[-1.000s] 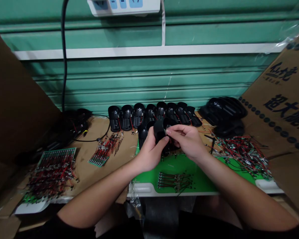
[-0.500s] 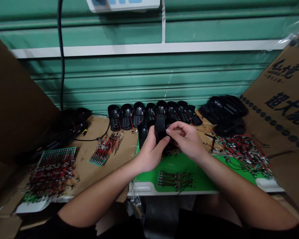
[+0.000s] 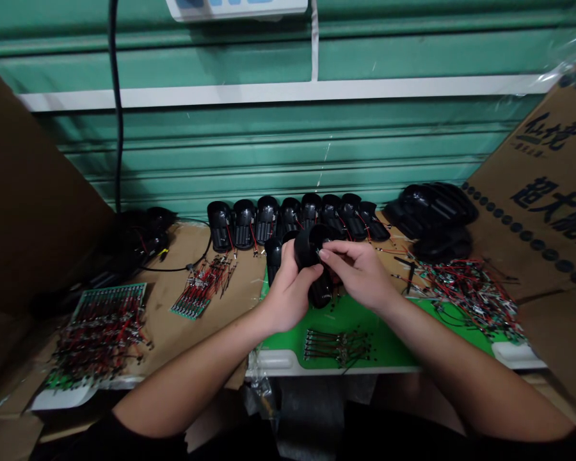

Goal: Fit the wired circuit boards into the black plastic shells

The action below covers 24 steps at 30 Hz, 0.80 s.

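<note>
A glossy black plastic housing (image 3: 320, 291) with a curved hood is held above the green board (image 3: 278, 336). My left hand (image 3: 290, 288) wraps around its left side, thumb across the front. My right hand (image 3: 358, 269) has its fingers pinched together at the right edge of the hood; whatever sits between the fingertips is too small to make out. Partly hidden behind my left hand, more black housings (image 3: 273, 253) stand on the board. Below my hands lies a strip of small circuit boards with wires (image 3: 336, 346).
A row of black housings (image 3: 267, 221) with red wires lines the green wall. On the right are stacked black shells (image 3: 432, 208) and a tangled wire heap (image 3: 475, 298). Wired circuit panels (image 3: 108, 320) lie left. Cardboard sides (image 3: 552, 256) flank the table.
The housing has turned in my left hand, so its long lower body now shows beneath my left thumb. My right fingertips stay at its hood.
</note>
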### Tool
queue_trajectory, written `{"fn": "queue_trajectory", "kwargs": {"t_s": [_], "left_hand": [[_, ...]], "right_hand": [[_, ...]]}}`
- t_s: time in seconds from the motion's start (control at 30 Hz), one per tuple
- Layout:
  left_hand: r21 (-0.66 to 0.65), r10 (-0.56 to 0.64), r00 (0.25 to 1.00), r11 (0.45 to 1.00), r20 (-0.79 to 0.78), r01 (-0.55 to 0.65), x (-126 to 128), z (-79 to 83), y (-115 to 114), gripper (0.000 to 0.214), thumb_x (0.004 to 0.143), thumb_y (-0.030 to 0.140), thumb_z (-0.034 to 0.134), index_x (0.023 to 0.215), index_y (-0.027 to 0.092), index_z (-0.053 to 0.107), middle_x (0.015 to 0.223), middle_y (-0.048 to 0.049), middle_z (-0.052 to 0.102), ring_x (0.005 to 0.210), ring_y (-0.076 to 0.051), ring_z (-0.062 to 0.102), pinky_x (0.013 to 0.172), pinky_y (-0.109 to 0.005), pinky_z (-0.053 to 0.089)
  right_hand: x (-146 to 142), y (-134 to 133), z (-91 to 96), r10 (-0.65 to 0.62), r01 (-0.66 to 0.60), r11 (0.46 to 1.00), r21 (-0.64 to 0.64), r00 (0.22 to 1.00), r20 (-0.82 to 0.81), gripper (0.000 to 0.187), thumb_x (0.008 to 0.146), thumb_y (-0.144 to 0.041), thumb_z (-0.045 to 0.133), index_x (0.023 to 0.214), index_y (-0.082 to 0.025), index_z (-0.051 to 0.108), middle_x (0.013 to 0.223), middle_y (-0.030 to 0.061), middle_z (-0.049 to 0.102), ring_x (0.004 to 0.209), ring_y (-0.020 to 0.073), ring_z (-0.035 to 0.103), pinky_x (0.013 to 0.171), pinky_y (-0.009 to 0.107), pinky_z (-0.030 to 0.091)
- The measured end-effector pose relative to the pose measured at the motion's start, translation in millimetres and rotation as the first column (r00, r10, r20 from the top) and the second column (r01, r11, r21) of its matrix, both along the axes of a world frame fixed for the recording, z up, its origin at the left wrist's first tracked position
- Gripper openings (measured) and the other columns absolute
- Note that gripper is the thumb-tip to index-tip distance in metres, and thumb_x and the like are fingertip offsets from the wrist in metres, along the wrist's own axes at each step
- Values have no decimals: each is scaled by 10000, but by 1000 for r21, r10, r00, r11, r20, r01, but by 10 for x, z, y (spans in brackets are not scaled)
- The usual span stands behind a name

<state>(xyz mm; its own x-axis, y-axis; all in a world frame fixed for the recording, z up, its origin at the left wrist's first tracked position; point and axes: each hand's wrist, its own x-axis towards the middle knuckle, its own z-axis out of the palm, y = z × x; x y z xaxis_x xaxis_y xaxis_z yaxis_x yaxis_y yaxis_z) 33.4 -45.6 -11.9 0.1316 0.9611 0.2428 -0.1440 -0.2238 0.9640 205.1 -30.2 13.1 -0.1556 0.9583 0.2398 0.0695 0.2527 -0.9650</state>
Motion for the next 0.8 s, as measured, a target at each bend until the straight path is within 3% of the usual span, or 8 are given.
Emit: {"fn": "queue_trajectory", "kwargs": {"t_s": [0.17,0.27,0.43,0.63,0.8], "left_hand": [[-218,-54,974,971,220,103,53,116,-18,520,814,367,721,1290,213,581,1139,-26,675,1070,-180,675,1055,-400,605],[-288,-86,947,940,310,180,58,179,-36,582,775,359,733,1307,235,535,1069,-8,685,953,-177,728,957,-438,670],[-308,-117,931,923,346,231,48,189,-47,668,751,350,739,1360,245,483,999,0,701,886,-191,770,881,-445,711],[-317,-155,934,912,322,261,38,171,-46,687,767,370,710,1385,241,440,942,0,699,777,-187,765,739,-381,693],[-305,-164,929,913,332,270,37,168,-44,691,757,344,710,1390,244,451,918,4,713,722,-171,755,693,-345,675]], "right_hand": [[36,-8,41,91,-105,979,-173,992,-86,478,793,-599,922,992,-172,838,679,-7,640,563,135,567,497,271,489],[67,-10,88,166,-186,965,-185,979,-116,475,812,-589,920,1010,-169,824,659,-18,628,546,128,566,484,266,485],[67,-31,145,214,-233,960,-153,968,-132,388,815,-517,933,838,-172,757,615,-27,613,503,100,530,436,233,445],[74,-37,110,205,-234,954,-186,965,-163,347,766,-431,979,876,-159,796,600,-20,640,466,105,566,413,217,463],[78,-39,108,220,-245,957,-157,962,-164,310,782,-401,958,765,-163,761,564,-31,606,429,93,532,390,214,444]]}}
